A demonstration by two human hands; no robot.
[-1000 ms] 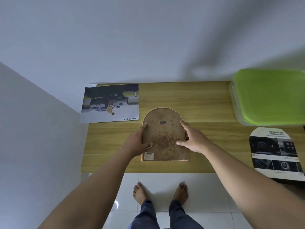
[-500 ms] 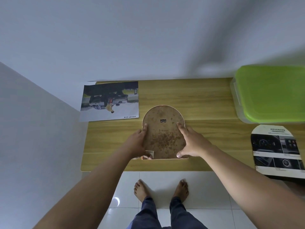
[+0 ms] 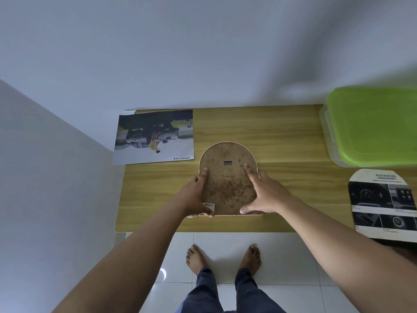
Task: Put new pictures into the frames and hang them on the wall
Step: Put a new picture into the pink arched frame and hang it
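Now, step (head view): opening the frame (image 3: 228,186), which lies face down mid-table (image 3: 282,132), arched top away from the person.
Left hand (image 3: 196,195): spread flat over the frame's left edge, thumb by the sticker (image 3: 209,205); pressing, not clenched.
Right hand (image 3: 268,195): spread likewise on the right side.
Next: probably working the back loose, which calls for even thumb pressure.
Count: one frame; two prints, car print (image 3: 155,136) and arched print (image 3: 383,204); one box (image 3: 372,125).

green box (image 3: 372,125) cropped right, frame (image 3: 228,186) front hidden

"SMART CAR" on car print (image 3: 154,136), "ADVANCED" on arched print (image 3: 383,204)
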